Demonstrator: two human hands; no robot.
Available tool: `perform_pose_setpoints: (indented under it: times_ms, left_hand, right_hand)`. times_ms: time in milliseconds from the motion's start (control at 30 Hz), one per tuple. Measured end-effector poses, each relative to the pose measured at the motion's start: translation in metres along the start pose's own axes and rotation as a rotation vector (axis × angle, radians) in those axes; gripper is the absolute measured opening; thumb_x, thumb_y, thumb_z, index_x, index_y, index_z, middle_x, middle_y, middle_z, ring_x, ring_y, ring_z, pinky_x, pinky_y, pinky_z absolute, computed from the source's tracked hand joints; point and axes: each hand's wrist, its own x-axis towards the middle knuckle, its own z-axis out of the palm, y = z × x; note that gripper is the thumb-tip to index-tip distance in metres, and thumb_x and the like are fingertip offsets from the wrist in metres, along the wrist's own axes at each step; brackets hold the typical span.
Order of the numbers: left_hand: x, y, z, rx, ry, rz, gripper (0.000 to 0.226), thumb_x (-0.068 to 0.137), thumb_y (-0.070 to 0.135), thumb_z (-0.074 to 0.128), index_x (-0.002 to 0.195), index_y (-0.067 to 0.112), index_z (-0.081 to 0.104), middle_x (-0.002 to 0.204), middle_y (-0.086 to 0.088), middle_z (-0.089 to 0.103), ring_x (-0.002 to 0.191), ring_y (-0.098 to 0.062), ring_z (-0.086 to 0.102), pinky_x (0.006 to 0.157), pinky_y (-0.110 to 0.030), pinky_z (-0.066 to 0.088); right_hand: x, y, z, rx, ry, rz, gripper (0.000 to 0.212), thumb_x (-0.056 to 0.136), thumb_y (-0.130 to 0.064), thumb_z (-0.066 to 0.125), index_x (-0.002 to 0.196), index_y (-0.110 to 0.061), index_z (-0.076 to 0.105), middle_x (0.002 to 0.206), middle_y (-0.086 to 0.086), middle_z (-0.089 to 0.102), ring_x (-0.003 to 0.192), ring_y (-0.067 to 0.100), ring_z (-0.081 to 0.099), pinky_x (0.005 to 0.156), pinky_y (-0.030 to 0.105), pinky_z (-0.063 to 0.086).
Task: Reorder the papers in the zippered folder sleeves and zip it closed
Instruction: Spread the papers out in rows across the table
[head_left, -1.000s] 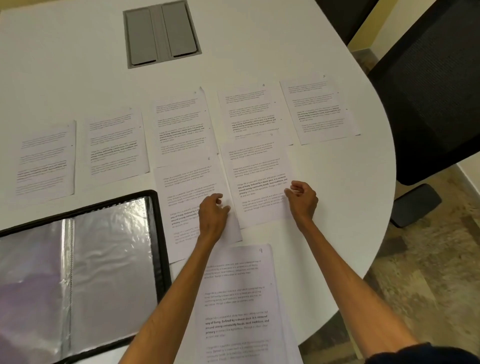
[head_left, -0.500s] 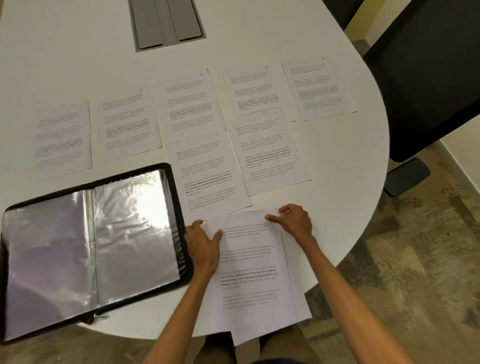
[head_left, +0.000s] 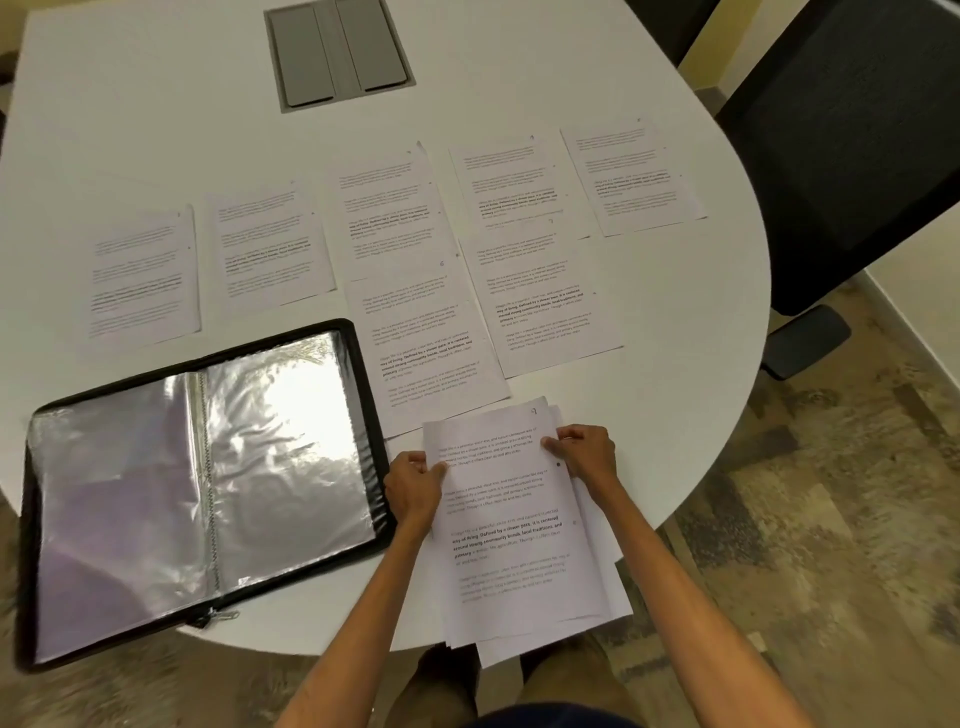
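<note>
Stack (head_left: 519, 545) of loose printed sheets lies between the two hands, its near end overhanging the surface (head_left: 156, 130) edge. Left hand (head_left: 415, 486) grips the stack's left edge, thumb on top. Right hand (head_left: 584, 457) pinches the right edge near the far corner. The top sheet bears a handwritten 9. Judgement: paper is light, thin and floppy, and the sheets slip on one another; the lower ones already fan out beyond the right hand. Best hold is both long edges, or one sheet peeled up by a corner, since a single sheet held at one end will sag. Folder (head_left: 208, 493) lies open just left of the left hand. Its sleeves (head_left: 291, 441) are glossy and crinkled, probably limp and clingy. Zip pull (head_left: 221, 617) sits at the folder's near edge. Seven spread sheets (head_left: 540, 306) lie beyond the hands.
</note>
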Motion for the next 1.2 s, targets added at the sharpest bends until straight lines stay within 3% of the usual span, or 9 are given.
perform_pose_setpoints:
  times_ms: [100, 167, 267, 400, 533, 667, 933, 1067, 1200]
  left_hand:
    - [0.005, -0.006, -0.001, 0.006, -0.017, 0.011, 0.016, 0.082, 0.016, 0.077, 0.092, 0.006, 0.068, 0.089, -0.007, 0.069, 0.083, -0.028, 0.068, 0.073, -0.039, 0.058]
    - [0.007, -0.007, -0.001, 0.017, -0.02, 0.03, 0.012, 0.083, 0.016, 0.075, 0.088, 0.007, 0.069, 0.088, -0.007, 0.07, 0.08, -0.027, 0.069, 0.072, -0.042, 0.06]
    - [0.006, -0.007, -0.003, 0.049, -0.011, 0.053, 0.01, 0.084, 0.015, 0.075, 0.083, 0.008, 0.067, 0.084, -0.006, 0.068, 0.077, -0.026, 0.067, 0.069, -0.04, 0.058]
    - [0.004, -0.007, -0.004, 0.066, -0.028, 0.078, 0.012, 0.084, 0.014, 0.074, 0.082, 0.007, 0.065, 0.081, -0.004, 0.066, 0.075, -0.026, 0.067, 0.068, -0.039, 0.059]
    - [0.005, -0.007, -0.006, 0.07, -0.04, 0.078, 0.011, 0.085, 0.016, 0.073, 0.086, 0.008, 0.065, 0.086, -0.004, 0.067, 0.078, -0.025, 0.067, 0.067, -0.035, 0.057]
    - [0.007, -0.007, -0.005, 0.08, -0.037, 0.072, 0.013, 0.085, 0.017, 0.073, 0.091, 0.008, 0.066, 0.092, -0.006, 0.069, 0.081, -0.026, 0.067, 0.07, -0.037, 0.057]
    - [0.009, -0.003, -0.001, 0.047, -0.026, 0.131, 0.015, 0.084, 0.019, 0.074, 0.082, 0.009, 0.063, 0.082, -0.001, 0.067, 0.076, -0.025, 0.068, 0.067, -0.041, 0.059]
    - [0.005, 0.007, 0.003, 0.055, 0.004, 0.163, 0.024, 0.081, 0.02, 0.078, 0.096, 0.009, 0.063, 0.096, -0.004, 0.067, 0.084, -0.023, 0.064, 0.069, -0.033, 0.053]
    - [0.001, 0.008, 0.008, 0.141, 0.023, 0.147, 0.053, 0.077, 0.029, 0.082, 0.118, 0.01, 0.055, 0.115, -0.007, 0.059, 0.104, -0.025, 0.059, 0.082, -0.037, 0.051]
  right_hand:
    - [-0.003, 0.004, -0.002, -0.011, 0.1, -0.05, 0.028, 0.091, -0.031, 0.065, 0.088, -0.005, 0.073, 0.082, 0.01, 0.074, 0.076, 0.027, 0.07, 0.071, 0.042, 0.057]
    - [-0.002, 0.006, -0.003, -0.087, 0.145, -0.078, 0.021, 0.094, -0.022, 0.059, 0.099, -0.006, 0.071, 0.094, 0.01, 0.074, 0.085, 0.028, 0.07, 0.077, 0.039, 0.056]
    - [-0.005, 0.003, 0.001, -0.222, 0.163, -0.124, 0.028, 0.089, -0.018, 0.066, 0.116, -0.008, 0.064, 0.109, 0.008, 0.069, 0.1, 0.025, 0.065, 0.083, 0.031, 0.049]
    - [-0.008, 0.001, 0.011, -0.341, 0.202, -0.154, 0.049, 0.085, -0.025, 0.074, 0.125, -0.007, 0.054, 0.12, 0.011, 0.06, 0.11, 0.028, 0.057, 0.088, 0.039, 0.048]
    - [-0.001, -0.002, 0.013, -0.311, 0.209, -0.141, 0.032, 0.083, -0.024, 0.075, 0.108, -0.01, 0.061, 0.107, 0.008, 0.067, 0.098, 0.026, 0.062, 0.077, 0.034, 0.051]
    - [0.004, -0.007, 0.01, -0.216, 0.202, -0.091, 0.007, 0.086, -0.017, 0.069, 0.091, -0.012, 0.069, 0.092, 0.005, 0.071, 0.084, 0.022, 0.064, 0.065, 0.025, 0.043]
    - [0.015, -0.008, -0.001, -0.059, 0.19, -0.113, 0.008, 0.09, -0.014, 0.065, 0.094, -0.008, 0.067, 0.091, 0.005, 0.069, 0.087, 0.023, 0.065, 0.069, 0.026, 0.046]
    - [0.013, -0.011, -0.004, -0.076, 0.178, -0.11, 0.01, 0.089, -0.014, 0.063, 0.098, -0.011, 0.064, 0.091, 0.002, 0.066, 0.089, 0.023, 0.064, 0.072, 0.027, 0.045]
    - [0.008, -0.006, -0.003, -0.178, 0.227, -0.079, 0.029, 0.091, -0.023, 0.064, 0.116, -0.009, 0.059, 0.112, 0.007, 0.065, 0.103, 0.025, 0.062, 0.082, 0.033, 0.049]
